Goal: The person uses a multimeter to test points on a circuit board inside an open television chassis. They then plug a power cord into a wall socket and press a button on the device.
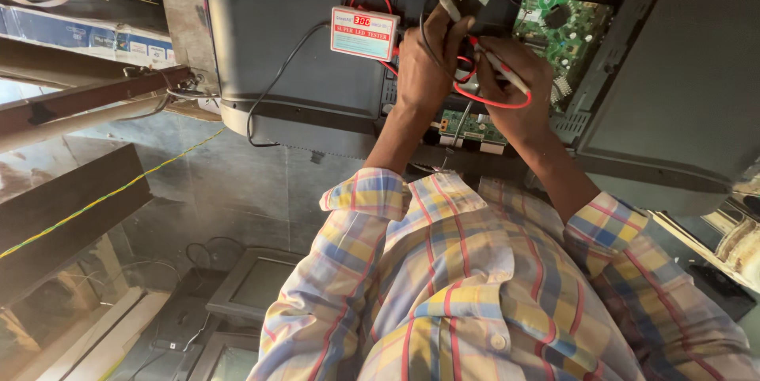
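Your knuckles are hiding the probe tips and whatever they are meeting on the grey panel back (293, 48). Left of them, the white tester box (364, 32) is lying flat, with bare panel beyond it. Your left hand (423, 60) is gripping a black lead; your right hand (514, 84) is pinching the red probe (499, 64), slanting up-left, beside the green circuit board (566, 28).

Red test lead (491, 101) looped between hands; slim probe (500, 66) angled over grey panel back, near green board.
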